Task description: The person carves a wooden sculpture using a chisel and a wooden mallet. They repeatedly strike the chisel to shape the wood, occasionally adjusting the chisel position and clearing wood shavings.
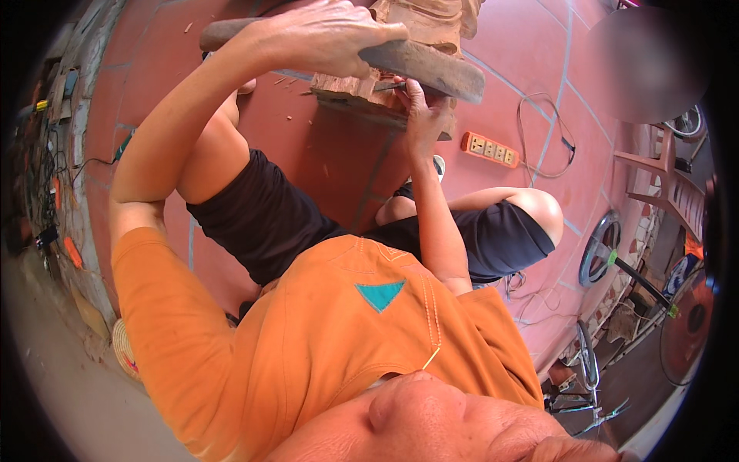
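Note:
A long wooden mallet [431, 71] is gripped near its middle by my left hand [319, 37], its forefinger lying along the wood. The mallet's broad end passes over my right hand [422, 115], which is closed on a slim dark chisel [388, 86]. Part of the chisel is hidden behind the mallet and my fingers. Its visible end points left against a carved wooden block [358, 96], whose rippled upper part [435, 23] rises at the top edge. Whether the mallet touches the chisel I cannot tell.
An orange power strip [490, 150] with a looped cable [566, 142] lies on the red tiled floor [508, 46], right of the block. Small wood chips lie left of it. A plastic chair [670, 181] stands far right. Tools [69, 250] line the left wall.

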The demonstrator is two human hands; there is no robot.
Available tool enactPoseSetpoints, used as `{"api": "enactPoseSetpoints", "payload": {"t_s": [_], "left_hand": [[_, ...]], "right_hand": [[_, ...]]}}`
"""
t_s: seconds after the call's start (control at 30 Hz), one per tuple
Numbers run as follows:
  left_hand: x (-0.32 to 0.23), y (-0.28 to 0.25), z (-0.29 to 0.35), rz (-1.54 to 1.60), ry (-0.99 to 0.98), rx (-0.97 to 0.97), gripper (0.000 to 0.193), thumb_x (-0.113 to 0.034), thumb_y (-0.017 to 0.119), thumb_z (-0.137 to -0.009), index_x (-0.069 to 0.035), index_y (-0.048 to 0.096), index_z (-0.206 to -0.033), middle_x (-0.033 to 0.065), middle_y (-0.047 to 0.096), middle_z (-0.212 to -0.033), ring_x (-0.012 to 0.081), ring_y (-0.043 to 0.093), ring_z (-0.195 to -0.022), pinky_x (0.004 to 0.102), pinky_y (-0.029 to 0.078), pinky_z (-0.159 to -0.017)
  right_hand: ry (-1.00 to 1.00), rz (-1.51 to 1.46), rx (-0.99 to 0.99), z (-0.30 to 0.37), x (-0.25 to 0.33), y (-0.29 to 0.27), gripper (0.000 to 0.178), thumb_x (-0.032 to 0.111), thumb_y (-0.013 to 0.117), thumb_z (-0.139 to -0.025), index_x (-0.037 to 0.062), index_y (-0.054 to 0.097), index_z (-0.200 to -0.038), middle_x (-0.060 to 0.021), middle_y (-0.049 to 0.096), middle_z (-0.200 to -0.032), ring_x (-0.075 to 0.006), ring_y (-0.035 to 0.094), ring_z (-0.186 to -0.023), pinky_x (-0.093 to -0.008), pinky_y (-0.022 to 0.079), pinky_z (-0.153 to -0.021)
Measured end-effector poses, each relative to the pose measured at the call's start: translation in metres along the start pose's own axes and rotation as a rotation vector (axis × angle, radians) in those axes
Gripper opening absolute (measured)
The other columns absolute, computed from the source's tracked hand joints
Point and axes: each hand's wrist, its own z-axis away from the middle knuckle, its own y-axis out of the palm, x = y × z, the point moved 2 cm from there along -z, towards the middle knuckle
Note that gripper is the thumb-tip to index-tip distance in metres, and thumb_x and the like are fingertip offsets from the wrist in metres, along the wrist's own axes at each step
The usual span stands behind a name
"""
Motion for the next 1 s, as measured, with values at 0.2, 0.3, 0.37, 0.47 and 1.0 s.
{"api": "enactPoseSetpoints", "payload": {"t_s": [0.2,0.3,0.37,0.47,1.0], "left_hand": [[0.026,0.001,0.021,0.084,-0.033,-0.310,0.067,-0.029,0.075,-0.086,-0.006,0.048,-0.142,0.0264,0.070,-0.105,0.0439,0.070,-0.096,0.0510,0.054,-0.084],[0.034,0.004,0.030,0.183,-0.050,-0.398,0.068,-0.032,0.076,-0.086,-0.008,0.048,-0.142,0.0270,0.070,-0.104,0.0439,0.069,-0.097,0.0510,0.053,-0.085],[0.037,0.004,0.032,0.199,-0.085,-0.400,0.068,-0.033,0.077,-0.085,-0.007,0.049,-0.142,0.0272,0.070,-0.104,0.0438,0.069,-0.097,0.0505,0.053,-0.085],[0.037,0.004,0.034,0.237,-0.108,-0.405,0.068,-0.033,0.077,-0.085,-0.007,0.050,-0.141,0.0276,0.070,-0.102,0.0436,0.069,-0.097,0.0503,0.053,-0.084],[0.033,0.006,0.042,0.233,-0.047,-0.419,0.067,-0.035,0.077,-0.087,-0.005,0.051,-0.140,0.0262,0.070,-0.107,0.0411,0.070,-0.099,0.0481,0.054,-0.084]], "right_hand": [[0.240,-0.300,-0.119,-0.013,-0.009,-0.026,0.020,0.004,0.065,-0.099,-0.0015,0.053,-0.114,-0.0156,0.070,-0.105,-0.0300,0.075,-0.095,-0.0390,0.066,-0.083],[0.140,-0.208,-0.110,-0.016,-0.002,-0.030,0.024,0.005,0.066,-0.099,-0.0012,0.052,-0.117,-0.0192,0.069,-0.110,-0.0344,0.073,-0.105,-0.0449,0.065,-0.089],[0.103,-0.209,-0.061,-0.014,-0.001,-0.022,0.025,0.005,0.066,-0.099,-0.0011,0.051,-0.118,-0.0189,0.069,-0.111,-0.0330,0.073,-0.104,-0.0426,0.065,-0.089],[0.099,-0.168,0.001,-0.007,-0.003,-0.010,0.027,0.004,0.065,-0.100,0.0026,0.049,-0.121,-0.0157,0.068,-0.113,-0.0270,0.072,-0.104,-0.0374,0.063,-0.088],[-0.156,0.061,0.136,-0.002,-0.019,0.022,0.025,0.000,0.066,-0.099,0.0014,0.053,-0.120,-0.0093,0.069,-0.107,-0.0168,0.068,-0.102,-0.0332,0.057,-0.092]]}}
